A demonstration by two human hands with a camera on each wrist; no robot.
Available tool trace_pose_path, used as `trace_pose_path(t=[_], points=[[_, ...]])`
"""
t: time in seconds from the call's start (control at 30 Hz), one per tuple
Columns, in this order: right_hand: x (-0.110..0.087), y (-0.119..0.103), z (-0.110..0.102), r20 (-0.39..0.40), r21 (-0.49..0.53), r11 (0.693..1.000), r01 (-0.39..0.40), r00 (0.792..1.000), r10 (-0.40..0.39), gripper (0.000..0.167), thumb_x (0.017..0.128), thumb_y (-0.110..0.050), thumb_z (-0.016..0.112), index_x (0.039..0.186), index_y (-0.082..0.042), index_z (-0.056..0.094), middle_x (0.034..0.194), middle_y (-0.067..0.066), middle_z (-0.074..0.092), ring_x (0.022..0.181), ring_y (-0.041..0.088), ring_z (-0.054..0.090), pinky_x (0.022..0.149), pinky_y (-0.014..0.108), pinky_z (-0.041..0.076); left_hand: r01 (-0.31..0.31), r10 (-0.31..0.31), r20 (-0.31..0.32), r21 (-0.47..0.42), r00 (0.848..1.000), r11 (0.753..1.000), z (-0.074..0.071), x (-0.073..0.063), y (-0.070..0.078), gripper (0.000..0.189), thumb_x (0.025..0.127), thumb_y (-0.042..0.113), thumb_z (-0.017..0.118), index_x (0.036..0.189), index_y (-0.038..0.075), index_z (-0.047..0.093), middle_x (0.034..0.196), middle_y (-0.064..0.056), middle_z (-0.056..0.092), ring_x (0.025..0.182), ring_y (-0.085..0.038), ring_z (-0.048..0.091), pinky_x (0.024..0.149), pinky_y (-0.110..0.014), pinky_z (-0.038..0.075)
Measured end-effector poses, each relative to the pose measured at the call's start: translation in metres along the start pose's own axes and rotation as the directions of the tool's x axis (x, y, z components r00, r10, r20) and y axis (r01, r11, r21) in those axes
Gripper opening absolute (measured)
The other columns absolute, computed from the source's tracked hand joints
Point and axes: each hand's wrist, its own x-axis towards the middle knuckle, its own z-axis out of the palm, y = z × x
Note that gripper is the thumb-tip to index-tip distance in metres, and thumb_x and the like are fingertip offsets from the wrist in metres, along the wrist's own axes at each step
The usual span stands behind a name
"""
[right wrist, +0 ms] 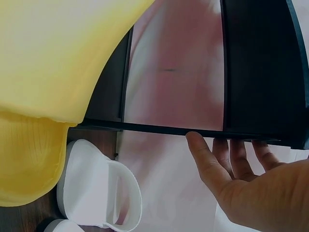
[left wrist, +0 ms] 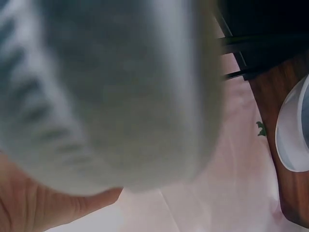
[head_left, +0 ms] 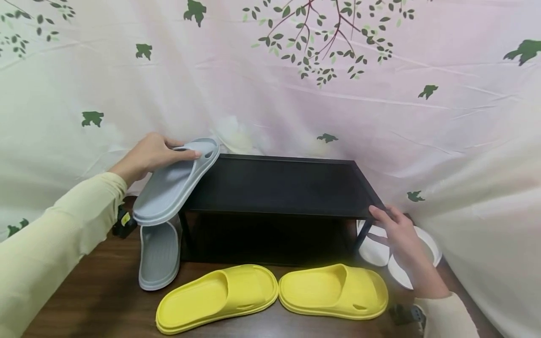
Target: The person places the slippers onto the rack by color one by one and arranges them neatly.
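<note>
My left hand (head_left: 148, 155) pinches a light grey slipper (head_left: 169, 188) at its upper strap, thumb on the outside. This slipper tilts beside the left end of a black two-tier shoe rack (head_left: 279, 188), toe end up and near the rack's back left corner. It blurs and fills much of the left wrist view. Below it, the other grey slipper (head_left: 158, 256) lies on the brown surface left of the rack. My right hand (head_left: 403, 239) touches the rack's right front corner; its extended fingers (right wrist: 207, 164) meet the dark bar in the right wrist view.
Two yellow slippers (head_left: 220, 295) lie end to end in front of the rack. Right of it, white slippers (head_left: 374, 246) sit partly behind my right hand. A pale leaf-printed cloth (head_left: 270, 94) hangs behind everything. The brown wood surface (head_left: 105, 291) lies under the footwear.
</note>
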Motion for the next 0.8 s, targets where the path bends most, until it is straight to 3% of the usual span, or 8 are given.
trace_pose_path(t=[0.17, 0.37, 0.53, 0.8], points=[[-0.001, -0.001, 0.000, -0.003, 0.002, 1.000, -0.008, 1.000, 0.008, 0.087, 0.105, -0.044, 0.051, 0.161, 0.000, 0.001, 0.165, 0.029, 0.005, 0.146, 0.047, 0.026, 0.097, 0.044, 0.046, -0.030, 0.030, -0.005, 0.025, 1.000, 0.999, 0.004, 0.007, 0.008, 0.101, 0.079, 0.075, 0.070, 0.150, 0.006, 0.050, 0.152, -0.026, 0.043, 0.102, -0.028, 0.052, 0.073, -0.033, 0.044], [-0.001, 0.000, 0.000, -0.004, 0.010, 1.000, -0.008, 1.000, 0.008, 0.089, 0.105, -0.044, 0.052, 0.161, -0.001, -0.001, 0.165, 0.028, 0.004, 0.147, 0.047, 0.024, 0.096, 0.042, 0.047, -0.036, 0.036, 0.010, 0.022, 0.999, 0.999, 0.011, 0.014, 0.014, 0.095, 0.081, 0.070, 0.072, 0.143, 0.001, 0.056, 0.137, -0.023, 0.057, 0.089, -0.026, 0.056, 0.063, -0.032, 0.045], [0.000, 0.003, -0.002, -0.005, 0.021, 1.000, -0.009, 1.000, 0.009, 0.090, 0.104, -0.044, 0.053, 0.161, -0.002, -0.002, 0.166, 0.028, 0.004, 0.147, 0.048, 0.023, 0.094, 0.041, 0.048, -0.035, 0.034, 0.024, 0.045, 0.999, 0.998, 0.017, 0.020, 0.019, 0.092, 0.083, 0.069, 0.070, 0.141, -0.001, 0.057, 0.137, -0.023, 0.056, 0.098, -0.028, 0.057, 0.071, -0.034, 0.048], [0.002, 0.002, -0.001, -0.001, 0.025, 1.000, -0.010, 1.000, 0.010, 0.091, 0.104, -0.044, 0.053, 0.161, -0.002, -0.004, 0.166, 0.027, 0.003, 0.147, 0.048, 0.023, 0.094, 0.040, 0.049, 0.001, -0.002, 0.018, 0.053, 1.000, 0.999, 0.022, 0.026, 0.021, 0.088, 0.083, 0.065, 0.072, 0.138, -0.002, 0.057, 0.133, -0.023, 0.057, 0.100, -0.032, 0.054, 0.072, -0.038, 0.046]])
